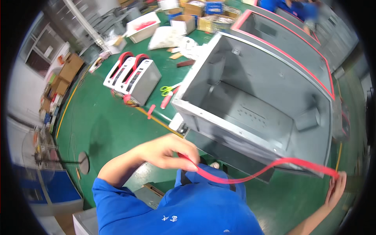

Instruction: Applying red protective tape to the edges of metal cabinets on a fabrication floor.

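Observation:
A long strip of red tape (250,177) hangs in a loose wave between my two hands. My left hand (172,152) pinches one end of it, close in front of my body. Out at the far right, my right hand (337,188) holds the other end between thumb and fingers. Just beyond the strip stands a grey open metal cabinet box (235,135), its hollow side facing up. The strip passes along the box's near edge; whether it touches there I cannot tell. No red tape shows on this box's rim.
Behind it lies another grey box with red tape (288,49) round its rim. Two tape dispensers (137,80) with red rolls stand left, near green-handled scissors (166,90). Cartons (184,23) and a white bin (143,27) are farther back. Another person (290,8) in blue works at top right.

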